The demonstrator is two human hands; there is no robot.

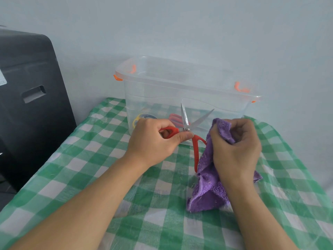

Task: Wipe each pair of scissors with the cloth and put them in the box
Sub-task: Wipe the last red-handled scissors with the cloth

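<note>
Two hands, left hand [153, 141] gripping red scissors [189, 130], clear box [189, 91] behind

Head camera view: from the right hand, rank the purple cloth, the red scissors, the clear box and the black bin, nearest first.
1. Purple cloth, gripped in the right hand.
2. Red scissors, just to its left, held by the left hand.
3. Clear box, behind the hands.
4. Black bin, far left, off the table.

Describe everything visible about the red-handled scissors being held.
The red-handled scissors have two shiny metal blades spread open in a V, tips pointing up toward the clear box. The left hand grips one red loop; the other long red handle hangs downward, its end behind the purple cloth bunched in the right hand.
</note>
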